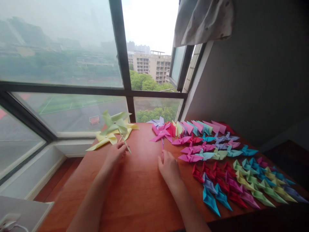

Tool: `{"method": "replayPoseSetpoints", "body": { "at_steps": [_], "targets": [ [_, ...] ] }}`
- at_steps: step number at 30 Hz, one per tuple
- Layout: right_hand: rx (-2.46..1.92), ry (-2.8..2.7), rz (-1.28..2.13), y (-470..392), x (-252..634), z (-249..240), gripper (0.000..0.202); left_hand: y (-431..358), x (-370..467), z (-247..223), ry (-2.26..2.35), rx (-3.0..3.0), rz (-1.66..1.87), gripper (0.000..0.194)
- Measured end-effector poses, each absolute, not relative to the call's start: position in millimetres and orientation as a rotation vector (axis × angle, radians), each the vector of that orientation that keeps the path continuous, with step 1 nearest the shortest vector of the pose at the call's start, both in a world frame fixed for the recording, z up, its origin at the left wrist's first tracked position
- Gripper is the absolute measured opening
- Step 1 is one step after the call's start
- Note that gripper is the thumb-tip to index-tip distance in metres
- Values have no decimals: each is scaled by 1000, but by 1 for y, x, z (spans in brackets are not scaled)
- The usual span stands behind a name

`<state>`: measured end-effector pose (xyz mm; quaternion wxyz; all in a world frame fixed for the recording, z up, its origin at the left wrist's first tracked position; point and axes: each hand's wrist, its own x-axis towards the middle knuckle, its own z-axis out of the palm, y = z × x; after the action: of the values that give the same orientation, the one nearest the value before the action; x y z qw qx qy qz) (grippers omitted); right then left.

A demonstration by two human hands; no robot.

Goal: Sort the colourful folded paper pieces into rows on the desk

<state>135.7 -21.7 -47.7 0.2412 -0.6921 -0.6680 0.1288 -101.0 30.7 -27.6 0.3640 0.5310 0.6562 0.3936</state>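
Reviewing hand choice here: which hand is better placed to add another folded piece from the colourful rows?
Probably the right hand: it lies beside the folded paper pieces, holding the pink pinwheel. The left hand holds the green pinwheel, farther away.

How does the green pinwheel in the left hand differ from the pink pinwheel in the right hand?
The green pinwheel is pale green, the pink pinwheel bright magenta. The green one looks larger and stands higher, in front of the window; the pink one sits lower, over the wooden table. The green one's stick slants down to the left hand; the pink one's stick runs almost straight down to the right hand. Both are folded paper with a centre pin.
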Motion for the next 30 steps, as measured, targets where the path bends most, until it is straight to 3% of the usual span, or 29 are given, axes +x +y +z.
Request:
{"method": "replayPoseSetpoints", "body": {
  "at_steps": [9, 17, 30],
  "targets": [
    [-2189, -1876, 348, -6, 128, -50, 23, 74, -149, -11, 2056, 1556, 741, 22],
    [-2142, -1937, 333, -6, 131, -51, 30, 46, -136, -7, 2285, 1832, 432, 32],
    [-2240, -1932, 418, -4, 123, -36, 22, 19, -58, -24, 1932, 2115, 377, 24]
  ]
}}
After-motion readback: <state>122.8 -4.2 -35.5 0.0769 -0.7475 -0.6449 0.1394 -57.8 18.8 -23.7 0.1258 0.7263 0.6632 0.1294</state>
